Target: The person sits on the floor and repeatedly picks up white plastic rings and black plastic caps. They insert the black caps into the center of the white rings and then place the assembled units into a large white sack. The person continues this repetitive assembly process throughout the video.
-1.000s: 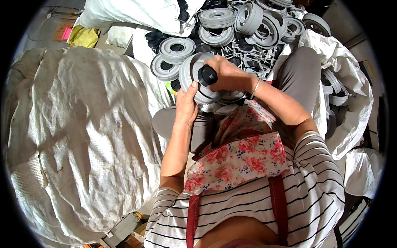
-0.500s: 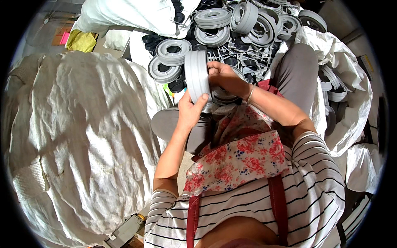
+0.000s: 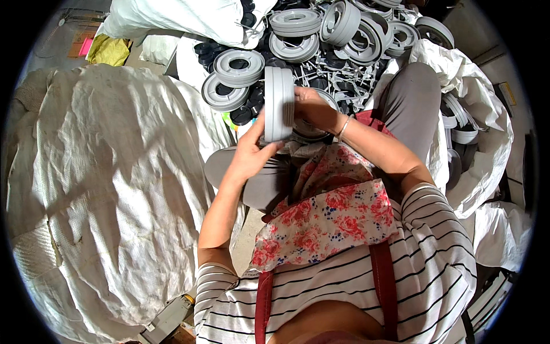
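A round grey plastic ring part (image 3: 279, 106) with a ridged rim stands on edge between my two hands, above my lap. Its near left side is gripped by my left hand (image 3: 252, 153), the thumb under the lower edge and the other fingers mostly behind it. My right hand (image 3: 318, 110) is against the part's right face, fingers bent at the rim; their tips are partly hidden. Just beyond, two similar grey rings (image 3: 239, 67) lie overlapping at the left of the pile. Another grey ring (image 3: 326, 98) shows partly behind my right hand.
Ahead lies a heap of grey rings, black round pieces (image 3: 242, 116) and thin sprue-like plastic sticks (image 3: 361, 77). A large white woven sack (image 3: 114, 189) fills the left. On the right, an open white sack (image 3: 495, 143) holds more grey parts. A white sack (image 3: 183, 20) rests at the far left.
The grey ring has shifted slightly right and turned so its ridged rim faces me more. My left hand has moved left and lower along its edge.
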The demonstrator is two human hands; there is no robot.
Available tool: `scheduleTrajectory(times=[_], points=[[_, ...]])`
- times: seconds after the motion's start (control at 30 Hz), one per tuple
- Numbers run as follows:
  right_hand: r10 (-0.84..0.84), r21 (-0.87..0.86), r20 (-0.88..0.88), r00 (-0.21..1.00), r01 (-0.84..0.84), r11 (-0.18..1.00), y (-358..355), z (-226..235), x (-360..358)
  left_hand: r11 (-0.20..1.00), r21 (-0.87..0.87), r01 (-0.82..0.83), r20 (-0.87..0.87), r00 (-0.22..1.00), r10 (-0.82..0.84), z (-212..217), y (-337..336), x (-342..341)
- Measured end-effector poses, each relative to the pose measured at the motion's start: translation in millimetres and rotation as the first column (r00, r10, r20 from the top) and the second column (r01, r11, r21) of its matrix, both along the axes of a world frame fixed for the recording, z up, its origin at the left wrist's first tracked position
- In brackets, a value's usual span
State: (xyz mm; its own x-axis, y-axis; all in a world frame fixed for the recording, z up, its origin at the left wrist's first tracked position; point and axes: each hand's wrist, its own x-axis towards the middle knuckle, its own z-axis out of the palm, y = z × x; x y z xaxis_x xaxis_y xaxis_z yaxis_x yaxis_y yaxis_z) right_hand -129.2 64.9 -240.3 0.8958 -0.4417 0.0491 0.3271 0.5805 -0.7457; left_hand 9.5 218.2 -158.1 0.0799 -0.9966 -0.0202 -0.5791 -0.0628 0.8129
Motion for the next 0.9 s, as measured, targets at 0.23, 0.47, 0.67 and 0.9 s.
scheduleTrajectory(times=[0.23, 0.47, 0.67, 0.9], points=[[-0.433, -0.674, -0.526, 0.731, -0.049, 0.737, -43.9, -28.3, -2.3, 0.973, -0.09, 0.211, 0.492, 0.859, -0.141, -10.8, -16.1, 29.6], [-0.591, -0.673, -0.689, 0.419, -0.672, 0.307, -66.1, -60.5, -26.9, 0.87, -0.027, 0.492, 0.425, 0.794, -0.435, -40.9, -41.9, -2.9], [-0.492, -0.714, -0.7, 0.517, -0.508, 0.482, -103.0, -4.6, -13.7, 0.958, 0.07, 0.279, 0.286, 0.914, -0.287, -54.4, -39.2, -24.5], [-0.749, -0.562, -0.239, 0.618, -0.717, -0.413, -174.7, -84.7, -28.1, 0.947, 0.226, -0.227, -0.698, 0.64, 0.32, -40.2, -46.2, -16.9]])
